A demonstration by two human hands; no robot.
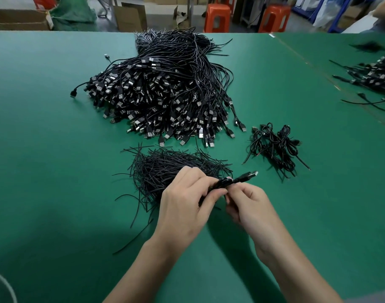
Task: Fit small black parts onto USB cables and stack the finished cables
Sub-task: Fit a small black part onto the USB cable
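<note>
A big heap of black USB cables [165, 92] lies in the middle of the green table [56, 138]. In front of it sits a pile of thin black ties [163, 169]. To the right lies a small stack of bundled cables [274, 147]. My left hand [185, 200] grips a coiled black USB cable [225, 182], whose plug [250, 174] sticks out up and to the right. My right hand [250, 206] pinches the same cable just below the plug. What my fingers hold besides the cable is hidden.
Another spread of black cables [375, 77] lies at the table's right edge, near a second person's blurred hand [383, 9]. Beyond the table stand orange stools [216, 17] and cardboard boxes [19, 18]. A pale curved rim [3, 285] shows at the bottom left.
</note>
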